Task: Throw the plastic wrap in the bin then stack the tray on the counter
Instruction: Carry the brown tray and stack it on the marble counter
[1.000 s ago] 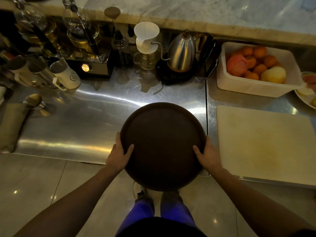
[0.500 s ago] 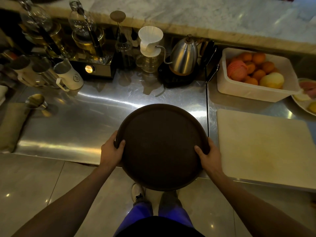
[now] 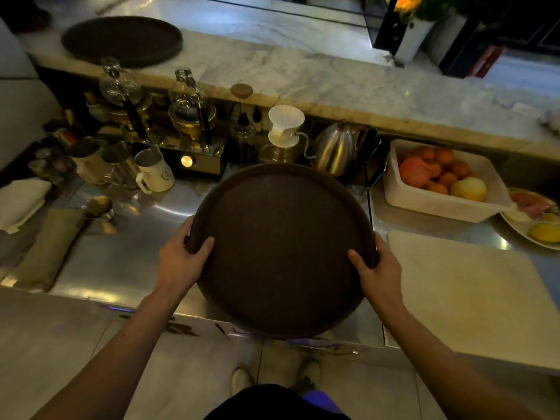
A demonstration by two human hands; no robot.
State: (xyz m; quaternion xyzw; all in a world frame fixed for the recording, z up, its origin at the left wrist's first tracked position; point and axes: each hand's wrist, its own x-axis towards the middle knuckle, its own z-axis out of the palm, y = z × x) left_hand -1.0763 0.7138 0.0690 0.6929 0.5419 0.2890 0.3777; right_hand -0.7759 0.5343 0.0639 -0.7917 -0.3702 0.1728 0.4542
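I hold a round dark brown tray [image 3: 281, 250] with both hands, lifted above the steel worktop [image 3: 121, 262]. My left hand [image 3: 178, 259] grips its left rim, thumb on top. On the right rim sits my right hand [image 3: 378, 271], gripping the same way. A second dark round tray [image 3: 121, 40] lies on the marble counter [image 3: 303, 77] at the far left. No plastic wrap or bin is in view.
Glass coffee makers [image 3: 188, 110], mugs [image 3: 154, 174], a white dripper [image 3: 285, 125] and a steel kettle [image 3: 333, 150] line the back of the worktop. A white tub of fruit [image 3: 439, 180] and a pale cutting board [image 3: 472, 298] lie on the right.
The tray has risen and moved forward in both hands. My view has tilted up, so the marble counter and the second tray on it now show.
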